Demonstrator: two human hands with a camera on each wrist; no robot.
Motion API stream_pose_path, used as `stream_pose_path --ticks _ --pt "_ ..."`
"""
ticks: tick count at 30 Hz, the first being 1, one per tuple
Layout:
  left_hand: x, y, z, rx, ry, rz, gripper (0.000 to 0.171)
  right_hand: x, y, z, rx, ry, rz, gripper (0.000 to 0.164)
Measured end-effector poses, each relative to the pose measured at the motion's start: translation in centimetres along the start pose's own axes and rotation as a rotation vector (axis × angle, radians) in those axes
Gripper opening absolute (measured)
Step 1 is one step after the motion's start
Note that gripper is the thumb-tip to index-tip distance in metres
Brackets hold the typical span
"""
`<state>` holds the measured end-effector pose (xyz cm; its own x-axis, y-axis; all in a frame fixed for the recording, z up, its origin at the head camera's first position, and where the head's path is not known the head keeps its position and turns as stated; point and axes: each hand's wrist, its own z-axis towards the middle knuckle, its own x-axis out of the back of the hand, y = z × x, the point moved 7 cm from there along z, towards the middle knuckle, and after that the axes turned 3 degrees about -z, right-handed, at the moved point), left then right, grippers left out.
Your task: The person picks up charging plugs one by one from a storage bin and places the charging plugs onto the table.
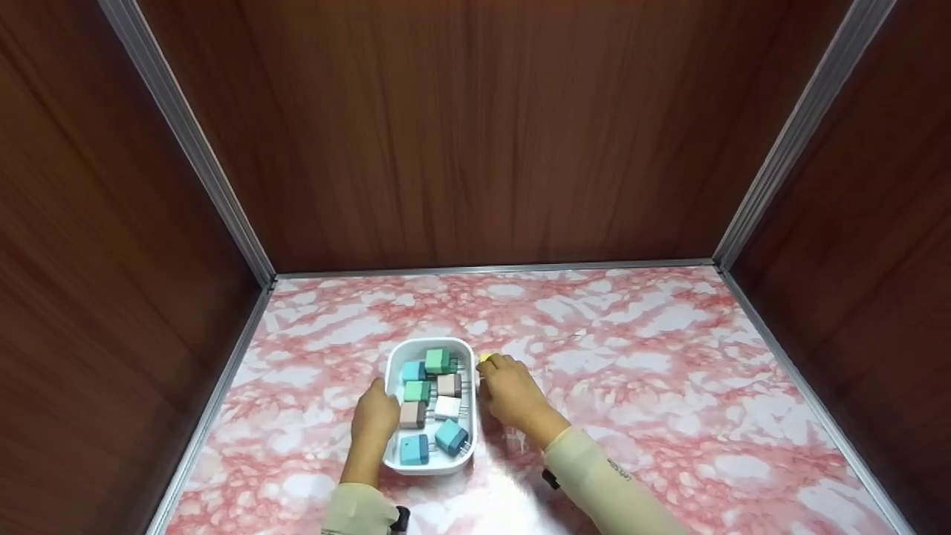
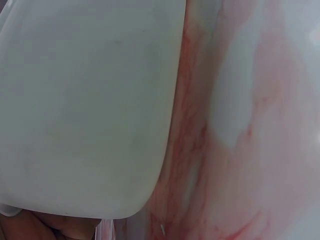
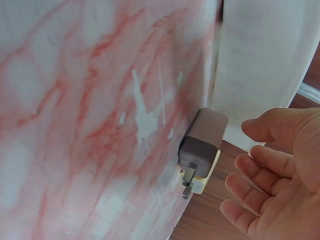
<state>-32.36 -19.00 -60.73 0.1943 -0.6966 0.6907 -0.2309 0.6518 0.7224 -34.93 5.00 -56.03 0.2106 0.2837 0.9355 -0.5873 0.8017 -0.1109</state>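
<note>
A white plastic container point(image 1: 429, 469) holds several charger plugs in blue, green, pinkish-brown and white, their metal prongs mostly toward the right. My left hand point(image 1: 376, 413) grips its left rim; some of those fingers point(image 2: 70, 226) show at the wall's lower edge in the left wrist view. Just off the container's right side, my right hand point(image 1: 513, 390) has loosely bent fingers and holds nothing. In the right wrist view, a pinkish-brown plug point(image 3: 207, 127) stands on the table near the fingertips, prongs outward. Behind it, partly hidden, is a yellow plug point(image 1: 486, 357).
The table point(image 1: 631, 357) has a red-and-white marbled top. Dark wood panels point(image 1: 490, 134) rise at the back and both sides, framed by metal rails point(image 1: 490, 269). A glossy reflection lies in front of the container.
</note>
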Motion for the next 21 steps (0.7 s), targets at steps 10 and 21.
stream_pose_path --ticks 10,21 --pt "-0.1 -0.3 0.1 0.01 -0.008 0.009 0.049 0.8 -0.4 0.2 -0.006 0.003 0.081 0.034" --pt "-0.2 -0.4 0.2 0.02 -0.009 0.002 0.05 1.9 -1.6 0.6 0.013 0.03 0.083 0.04"
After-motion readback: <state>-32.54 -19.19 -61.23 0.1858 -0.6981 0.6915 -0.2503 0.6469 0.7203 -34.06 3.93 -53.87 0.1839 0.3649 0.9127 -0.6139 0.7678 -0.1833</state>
